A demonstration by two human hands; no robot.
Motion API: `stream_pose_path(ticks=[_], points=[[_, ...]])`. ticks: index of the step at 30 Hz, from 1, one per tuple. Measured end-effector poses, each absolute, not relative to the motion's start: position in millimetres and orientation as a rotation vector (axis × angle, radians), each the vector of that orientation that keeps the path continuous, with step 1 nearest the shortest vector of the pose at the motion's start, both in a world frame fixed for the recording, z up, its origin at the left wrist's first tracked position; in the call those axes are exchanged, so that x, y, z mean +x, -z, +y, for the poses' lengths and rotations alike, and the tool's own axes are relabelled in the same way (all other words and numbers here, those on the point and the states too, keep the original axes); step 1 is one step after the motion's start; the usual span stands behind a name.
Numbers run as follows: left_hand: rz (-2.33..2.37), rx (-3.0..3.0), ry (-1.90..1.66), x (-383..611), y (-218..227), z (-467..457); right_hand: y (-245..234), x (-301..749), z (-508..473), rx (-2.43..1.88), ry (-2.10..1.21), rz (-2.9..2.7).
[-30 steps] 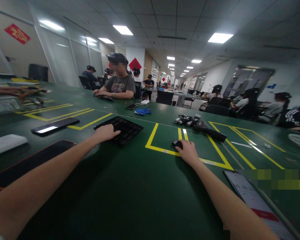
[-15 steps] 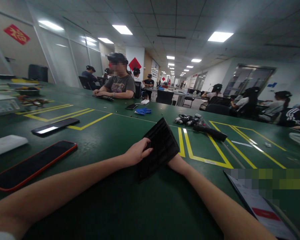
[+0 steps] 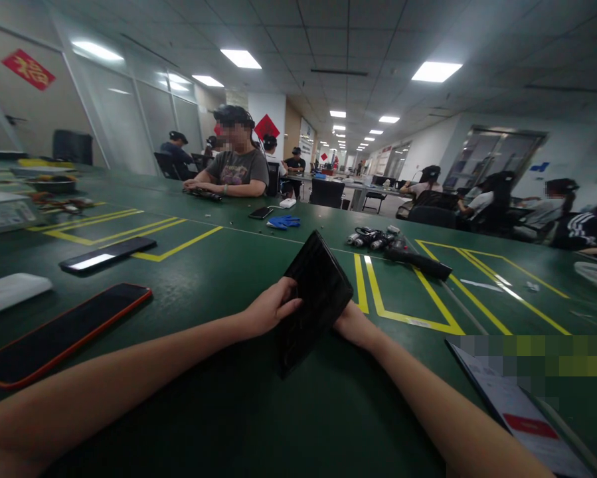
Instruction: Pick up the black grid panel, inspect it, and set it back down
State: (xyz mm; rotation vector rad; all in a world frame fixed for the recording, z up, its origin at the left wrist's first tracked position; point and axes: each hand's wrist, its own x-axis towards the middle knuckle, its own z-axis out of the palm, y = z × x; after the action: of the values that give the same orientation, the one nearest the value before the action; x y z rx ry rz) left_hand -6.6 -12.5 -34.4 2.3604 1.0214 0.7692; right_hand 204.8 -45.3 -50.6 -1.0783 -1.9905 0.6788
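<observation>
My left hand (image 3: 271, 309) grips the left edge of a flat black tray (image 3: 312, 299) and holds it tilted up on its near edge above the green table (image 3: 218, 279). My right hand (image 3: 350, 324) is behind the tray's right side; only its wrist and heel show, the fingers are hidden. The small black part seen under it earlier is out of sight.
A red-cased phone (image 3: 64, 332), a black phone (image 3: 106, 253) and a white box (image 3: 9, 292) lie at the left. A black tool (image 3: 418, 263) with connectors (image 3: 370, 238) lies beyond, blue gloves (image 3: 283, 222) further off. A phone (image 3: 517, 405) is at the right. A seated person (image 3: 236, 166) faces me.
The tray lay flat under my left hand a second ago; it has been pulled toward me and tipped upright. My right hand moved off the yellow line to behind the tray.
</observation>
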Motion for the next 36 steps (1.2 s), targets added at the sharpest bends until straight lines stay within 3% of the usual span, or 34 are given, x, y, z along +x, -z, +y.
stream_pose_path(ticks=[9,19,28,36], points=[[1.01,2.358,-0.746,-4,36,-12,44,209,-47,-1.123,-0.772,-1.934],[1.004,2.311,-0.626,0,28,-14,55,204,-46,-1.009,-0.46,-2.107],[1.199,0.932,-1.027,4,16,-10,45,199,-48,-1.064,-0.17,-2.304],[1.144,1.115,-0.868,-9,10,-10,49,200,-46,-1.061,-0.243,-2.296]])
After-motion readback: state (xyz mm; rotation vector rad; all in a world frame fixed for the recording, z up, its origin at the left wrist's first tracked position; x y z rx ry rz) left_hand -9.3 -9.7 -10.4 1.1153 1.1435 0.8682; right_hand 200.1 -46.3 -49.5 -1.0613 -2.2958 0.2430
